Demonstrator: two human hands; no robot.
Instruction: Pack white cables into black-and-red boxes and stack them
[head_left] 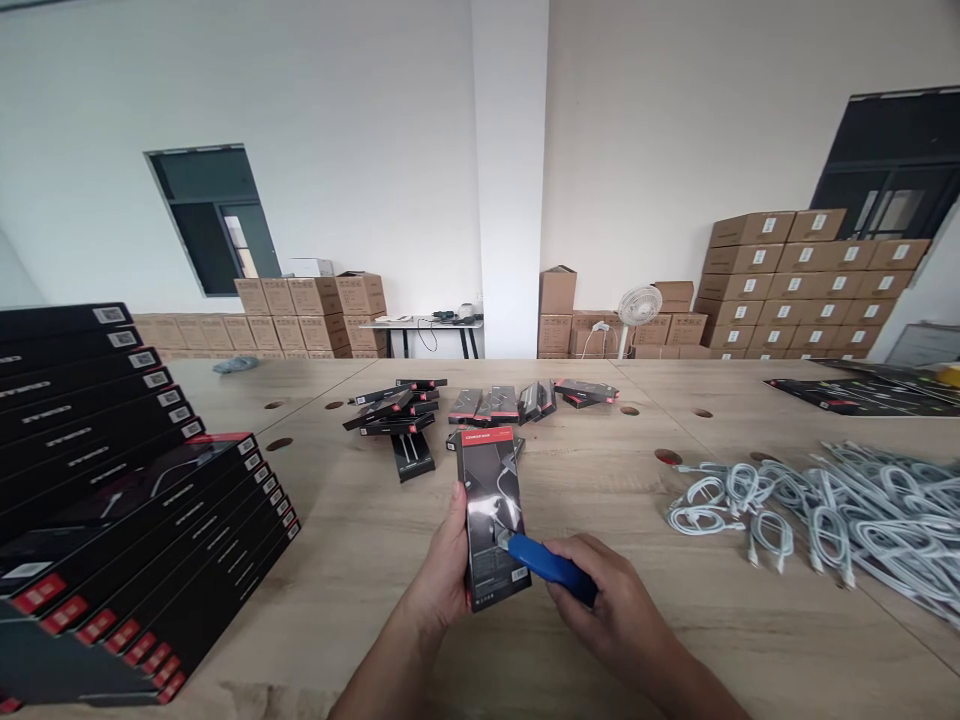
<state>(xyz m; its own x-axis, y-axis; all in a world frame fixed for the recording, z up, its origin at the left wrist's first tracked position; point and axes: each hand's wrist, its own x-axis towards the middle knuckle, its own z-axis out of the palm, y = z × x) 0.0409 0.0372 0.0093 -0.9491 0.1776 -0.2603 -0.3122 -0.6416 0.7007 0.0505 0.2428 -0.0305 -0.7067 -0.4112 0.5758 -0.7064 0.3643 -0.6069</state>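
My left hand (444,560) is closed around the left side of a black and red cable box (491,500), held tilted up above the table with its printed face toward me. In my right hand (611,600) is a blue utility knife (551,568), gripped by its handle. The knife's tip meets or hovers just over the lower middle of the box face; I cannot tell which. Glare lies across the box's shiny front. Behind it, several similar boxes (412,458) lie in a loose heap on the table.
Tall stacks of black boxes (202,540) stand on the left. Coiled white cables (832,510) spread over the right of the wooden table (345,590). Flat black printed sheets (847,395) lie at the back right. Cartons (772,285) and a fan (639,306) stand beyond.
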